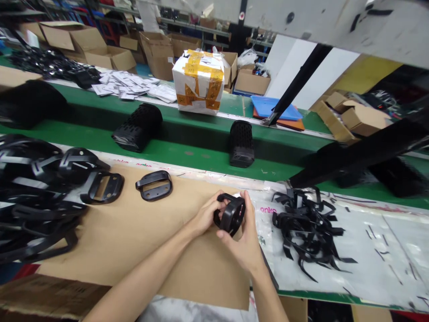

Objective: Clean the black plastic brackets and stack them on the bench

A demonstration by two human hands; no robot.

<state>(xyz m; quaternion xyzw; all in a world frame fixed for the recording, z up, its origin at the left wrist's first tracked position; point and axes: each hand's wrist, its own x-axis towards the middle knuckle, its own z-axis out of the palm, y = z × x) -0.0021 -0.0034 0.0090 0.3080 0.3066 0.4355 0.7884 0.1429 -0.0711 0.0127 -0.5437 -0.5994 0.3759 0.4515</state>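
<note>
Both of my hands hold one black plastic frame part (231, 213) just above the brown cardboard sheet (134, 232) on the bench. My left hand (204, 215) grips its left edge with the fingers curled round it. My right hand (244, 237) wraps the right side, thumb up along the rim. The part is tilted on edge between my palms. A single similar black frame (154, 184) lies flat on the cardboard to the upper left.
A big heap of black frames (36, 197) fills the left side. Black plastic offcut strips (306, 226) lie on the white sheet at right. Beyond, black mesh parts (241, 143) ride a green conveyor (187, 154), with a taped white box (198, 82) and cardboard cartons behind.
</note>
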